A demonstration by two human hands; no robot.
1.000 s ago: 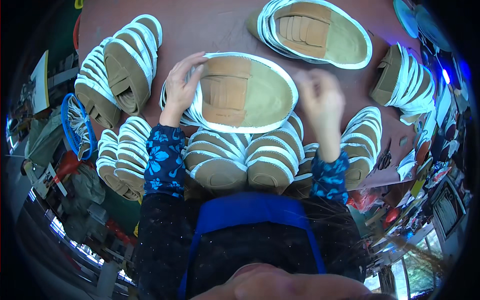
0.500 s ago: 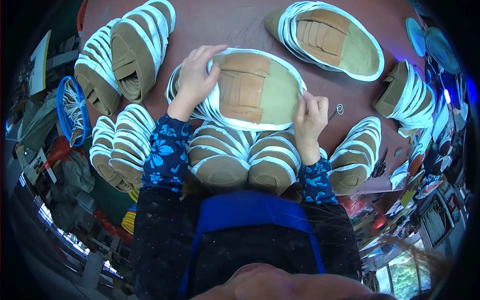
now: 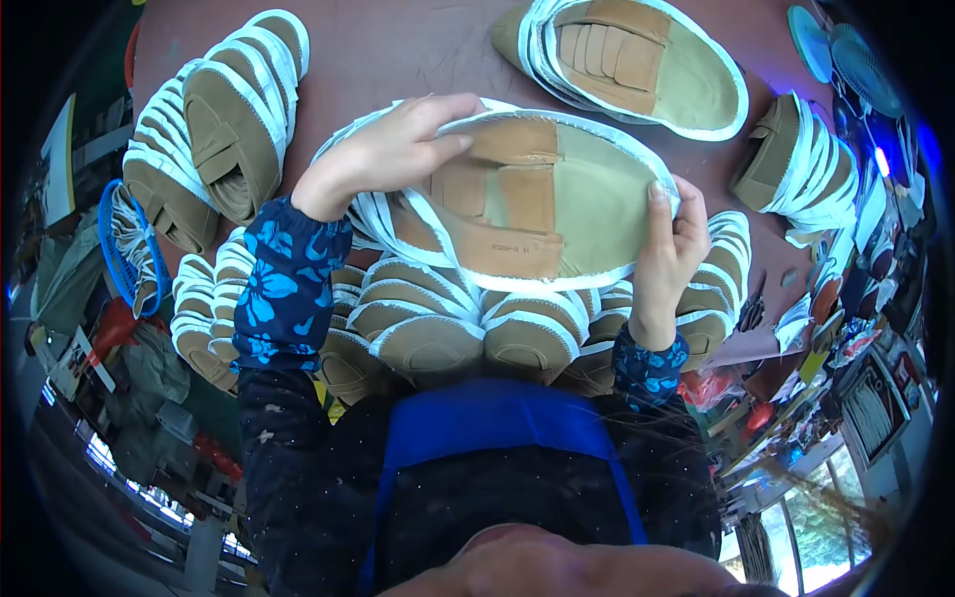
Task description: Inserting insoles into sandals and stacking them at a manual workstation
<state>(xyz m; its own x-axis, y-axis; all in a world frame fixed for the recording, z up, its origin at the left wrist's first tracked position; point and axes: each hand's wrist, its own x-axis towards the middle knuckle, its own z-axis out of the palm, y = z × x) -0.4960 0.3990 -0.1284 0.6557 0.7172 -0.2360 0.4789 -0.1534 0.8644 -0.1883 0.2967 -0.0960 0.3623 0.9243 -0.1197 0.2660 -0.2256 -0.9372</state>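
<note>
A tan shoe upper [image 3: 607, 204] with a white edge is held inside-up in front of me, showing brown lining pieces and a pale green heel end. My right hand [image 3: 673, 249] pinches its right-hand rim, thumb on the inside. At the other end my left hand [image 3: 388, 149] grips the far left rim, thumb and fingers reaching rightward over it; part of that grip is hidden. Beneath its left end lie more white-edged uppers [image 3: 373, 221], nested together. Rows of nested tan uppers [image 3: 430, 340] stand close to my body, just below the held one.
On the reddish-brown table [image 3: 398, 50], more stacked uppers [image 3: 234, 139] stand far left, with another nested stack [image 3: 686, 85] far right and one [image 3: 796, 169] at the right edge. A blue basket [image 3: 134, 249] hangs off the left side. Clutter fills the right.
The held upper has moved right and come nearer, its right end separating from the nested ones beneath. My right hand moved right with it; my left hand's fingers now reach further over the rim.
</note>
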